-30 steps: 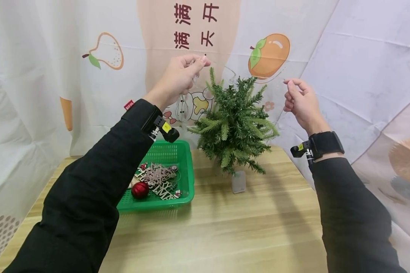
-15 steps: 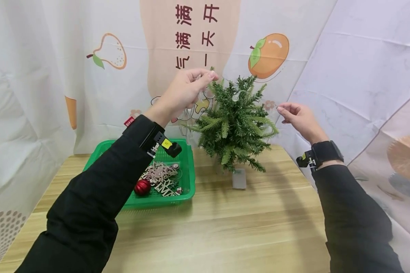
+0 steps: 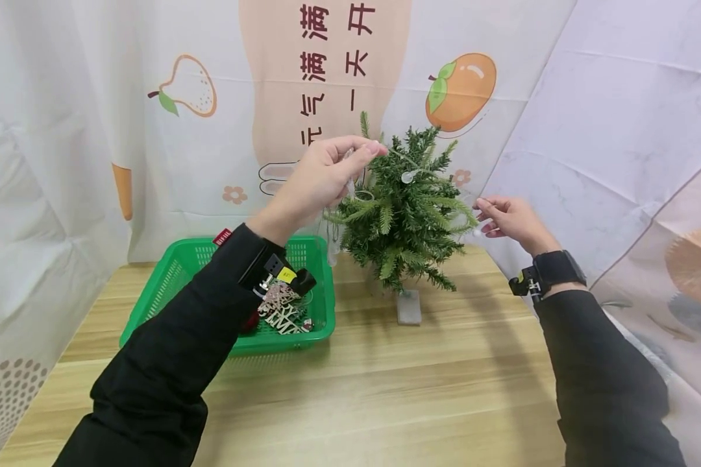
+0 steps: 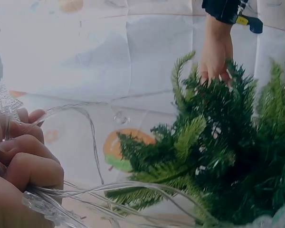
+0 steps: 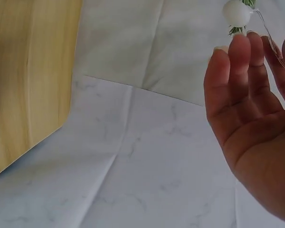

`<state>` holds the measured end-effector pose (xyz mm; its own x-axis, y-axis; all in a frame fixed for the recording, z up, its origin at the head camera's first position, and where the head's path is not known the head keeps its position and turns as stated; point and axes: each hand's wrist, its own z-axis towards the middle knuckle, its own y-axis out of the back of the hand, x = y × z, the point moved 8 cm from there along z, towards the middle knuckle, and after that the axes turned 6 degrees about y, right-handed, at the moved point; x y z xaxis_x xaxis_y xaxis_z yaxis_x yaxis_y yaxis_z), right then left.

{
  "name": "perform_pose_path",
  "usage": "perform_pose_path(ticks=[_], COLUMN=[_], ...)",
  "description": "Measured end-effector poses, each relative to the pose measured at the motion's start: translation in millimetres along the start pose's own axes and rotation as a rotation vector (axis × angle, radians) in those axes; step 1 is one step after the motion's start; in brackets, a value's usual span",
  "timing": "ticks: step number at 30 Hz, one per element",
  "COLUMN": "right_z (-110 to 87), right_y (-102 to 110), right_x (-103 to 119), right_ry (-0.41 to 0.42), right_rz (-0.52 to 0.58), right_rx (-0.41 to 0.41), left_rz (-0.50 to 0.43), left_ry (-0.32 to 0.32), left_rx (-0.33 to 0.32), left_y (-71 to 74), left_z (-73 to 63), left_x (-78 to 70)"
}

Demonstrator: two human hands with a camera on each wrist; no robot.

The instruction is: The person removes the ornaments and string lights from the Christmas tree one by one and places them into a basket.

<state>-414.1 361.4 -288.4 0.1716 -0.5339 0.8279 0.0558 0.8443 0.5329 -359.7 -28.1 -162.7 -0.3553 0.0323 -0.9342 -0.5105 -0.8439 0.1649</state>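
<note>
A small green artificial Christmas tree [image 3: 400, 214] stands on the table. My left hand [image 3: 327, 172] is at the tree's upper left, its fingers curled on a bundle of clear string lights [image 4: 66, 107]. Loops and clear pendants hang below that hand. From it the wire runs across the tree's upper part, where a clear round bulb [image 3: 407, 176] shows. To the right of the tree, my right hand [image 3: 513, 224] pinches the wire between thumb and forefinger, its other fingers loosely extended. A white round bulb [image 5: 236, 13] hangs close to those fingertips. Branches partly hide the wire between the hands.
A green plastic basket [image 3: 329, 318] sits left of the tree, partly under the left forearm. It holds wooden letter ornaments [image 3: 286, 320] and other decorations. A pale square block [image 3: 409, 308] lies in front of the tree. Printed curtains [image 3: 198, 162] hang behind the table.
Both hands have come down, the right one the most, from above the tree's top to beside its right side. The wire between them has dropped onto the upper branches.
</note>
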Motion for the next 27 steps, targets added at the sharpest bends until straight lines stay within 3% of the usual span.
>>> perform_pose_path(ticks=[6,11,18,23,27], right_z=[-0.1,-5.1,-15.1,-15.6,-12.9], right_y=[-8.4,-22.7,-36.1,-33.2,-28.2], right_x=[-13.2,-22.1,-27.5,-25.0,-22.2], right_ry=[-0.118,-0.167,-0.096,-0.039,-0.010], right_rz=[0.100,0.197,0.162,0.089,0.027], right_rx=[0.030,0.092,0.152,0.093,0.062], left_rz=[0.067,0.055,0.125,0.220,0.320], left_ry=[-0.030,-0.033,-0.054,-0.095,-0.113], left_rx=[0.014,0.015,0.005,-0.037,-0.115], left_y=[-11.1,-15.7,-16.4,-12.8,-5.5], left_z=[-6.3,-11.3,-22.3,-27.9,-34.4], left_x=[4.6,7.9,9.1,3.0,-2.6])
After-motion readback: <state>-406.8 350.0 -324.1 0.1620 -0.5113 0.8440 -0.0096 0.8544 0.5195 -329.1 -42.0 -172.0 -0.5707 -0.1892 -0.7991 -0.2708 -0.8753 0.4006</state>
